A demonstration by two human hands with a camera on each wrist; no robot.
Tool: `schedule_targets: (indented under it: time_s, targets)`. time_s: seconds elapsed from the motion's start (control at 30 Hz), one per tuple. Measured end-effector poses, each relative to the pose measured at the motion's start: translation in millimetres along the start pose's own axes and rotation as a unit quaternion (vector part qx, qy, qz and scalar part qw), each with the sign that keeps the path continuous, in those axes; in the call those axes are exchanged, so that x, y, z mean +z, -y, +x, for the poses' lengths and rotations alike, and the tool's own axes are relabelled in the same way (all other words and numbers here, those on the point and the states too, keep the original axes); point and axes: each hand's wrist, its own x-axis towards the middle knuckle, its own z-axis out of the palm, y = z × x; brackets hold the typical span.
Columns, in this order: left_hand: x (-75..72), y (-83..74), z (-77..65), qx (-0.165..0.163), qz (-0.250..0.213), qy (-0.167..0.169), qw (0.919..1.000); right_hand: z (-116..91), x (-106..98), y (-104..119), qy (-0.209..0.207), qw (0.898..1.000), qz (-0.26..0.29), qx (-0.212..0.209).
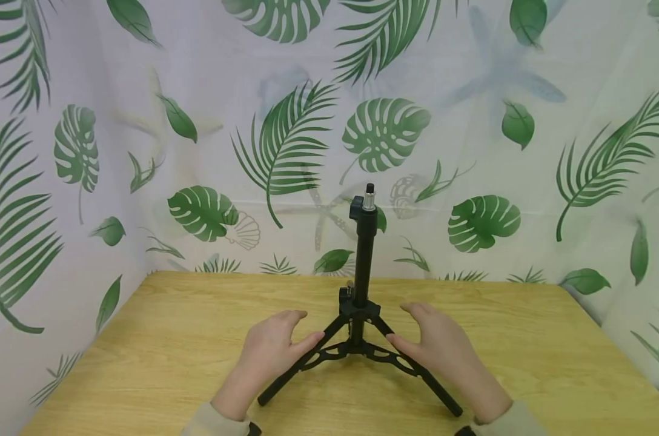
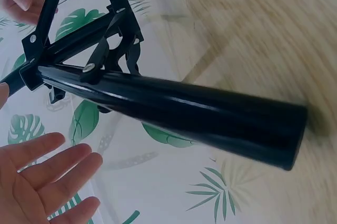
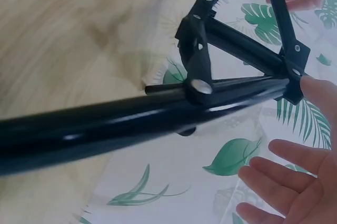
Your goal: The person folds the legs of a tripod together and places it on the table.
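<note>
A black tripod stand (image 1: 365,260) stands upright on the wooden table, its legs spread and a silver stud at its top. My left hand (image 1: 272,345) is beside its left leg, fingers apart and relaxed; in the left wrist view the left hand (image 2: 47,182) shows an uncurled palm next to the stand's leg (image 2: 184,108). On the other side, my right hand (image 1: 444,339) has its thumb by the right leg. The right wrist view shows the right hand (image 3: 295,182) with spread fingers. Whether either thumb touches a leg, I cannot tell.
The light wooden table (image 1: 171,339) reaches back to a white cloth (image 1: 318,163) printed with green leaves, which also hangs along the left and right sides. Dark knobs (image 1: 355,208) stick out from the stand's column.
</note>
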Motion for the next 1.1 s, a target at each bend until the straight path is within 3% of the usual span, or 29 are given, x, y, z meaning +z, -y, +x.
schedule_targets:
  time_s: [0.13,0.33,0.47,0.87,1.1]
  targets:
    - [0.7,1.1,1.4,0.013,-0.026,0.0,0.9996,4.7,-6.8,1.4,-0.016,1.0,0.024,-0.007]
    - [2.5,3.5,1.7,0.009,-0.112,0.04,0.9928,13.7,-18.7,4.9,-0.055,0.997,0.046,-0.03]
    - [2.6,5.2,0.4,0.009,-0.145,0.055,0.9878,20.0,-28.3,8.0,-0.073,0.994,0.068,-0.035]
    - [7.7,11.3,-6.5,0.013,-0.168,0.1,0.9806,41.9,-54.9,19.7,-0.128,0.984,0.111,-0.064]
    - [11.5,14.6,-8.2,0.029,-0.173,0.123,0.9769,60.9,-71.6,31.8,-0.133,0.98,0.142,-0.047]
